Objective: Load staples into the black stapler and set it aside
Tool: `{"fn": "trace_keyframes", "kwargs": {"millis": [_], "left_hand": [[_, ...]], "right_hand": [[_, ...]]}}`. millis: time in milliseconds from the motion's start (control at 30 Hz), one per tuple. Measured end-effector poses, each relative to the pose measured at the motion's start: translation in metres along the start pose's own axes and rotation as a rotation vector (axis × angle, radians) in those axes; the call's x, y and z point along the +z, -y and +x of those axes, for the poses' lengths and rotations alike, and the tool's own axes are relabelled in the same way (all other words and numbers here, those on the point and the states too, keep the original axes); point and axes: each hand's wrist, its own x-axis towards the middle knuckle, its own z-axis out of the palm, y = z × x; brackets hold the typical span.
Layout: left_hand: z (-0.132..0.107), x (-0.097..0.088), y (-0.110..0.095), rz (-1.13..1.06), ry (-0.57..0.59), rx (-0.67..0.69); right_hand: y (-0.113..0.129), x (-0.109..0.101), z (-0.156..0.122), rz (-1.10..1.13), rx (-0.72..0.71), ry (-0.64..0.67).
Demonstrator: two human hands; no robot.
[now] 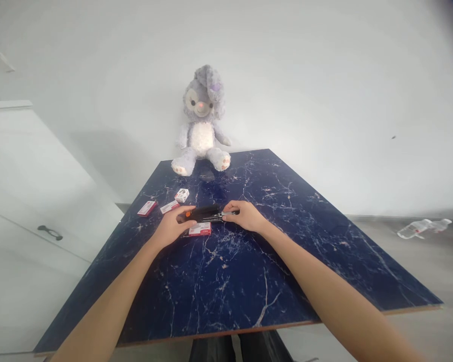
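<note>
A black stapler (pixel 207 211) with an orange spot at its left end lies level between my hands, just above the table. My left hand (pixel 169 227) is closed round that left end, thumb at the near side. At the other end, my right hand (pixel 246 215) pinches the silvery metal part that sticks out of the stapler. Right below the stapler is a red and white small box (pixel 200 230), partly covered by it. Beyond my left hand lie a flat red and white box (pixel 169 206) and a white little box (pixel 181 195). Another red and white box (pixel 147 208) sits farther left.
A blue marbled table (pixel 226 286) stretches out in front of me. At its far edge a grey plush rabbit (pixel 202 130) sits against the wall. A white cabinet (pixel 41 201) stands at the left. Clear plastic packaging (pixel 419 229) lies on the floor at the right.
</note>
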Motion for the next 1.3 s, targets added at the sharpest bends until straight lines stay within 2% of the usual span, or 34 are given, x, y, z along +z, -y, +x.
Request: {"fn": "trace_keyframes", "kwargs": {"millis": [1100,1200,1300], "left_hand": [[0.001,0.0,0.002,-0.006,0.004,0.008],[0.0,0.0,0.001,-0.009,0.008,0.016],[0.0,-0.001,0.0,-0.001,0.012,0.007]], "right_hand": [[0.0,0.002,0.0,-0.032,-0.029,-0.01],[0.0,-0.001,0.0,-0.038,-0.032,-0.075],[0.001,-0.01,0.002,-0.166,0.051,-0.232]]}}
